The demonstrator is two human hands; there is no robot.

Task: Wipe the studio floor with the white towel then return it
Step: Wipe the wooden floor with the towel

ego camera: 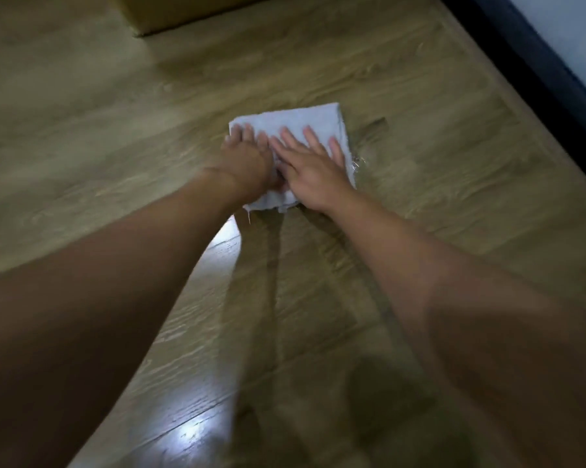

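White folded cloth towel [298, 120] on the wood-plank floor [116, 136], left hand [247, 163] and right hand [313, 172] pressing flat-fingered: mid-wipe, I'd say, return not yet done.

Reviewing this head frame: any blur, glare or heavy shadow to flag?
Head view: dim overall; motion blur softens the left hand, right hand and white towel; glare streaks the floor beside the left forearm; arm shadows darken the planks beneath.

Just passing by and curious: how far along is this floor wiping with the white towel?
Done: a damp-looking streak runs along the floor from the towel towards the camera. In hand: left hand and right hand press flat on the folded towel. Left: the floor around it, then returning the towel.
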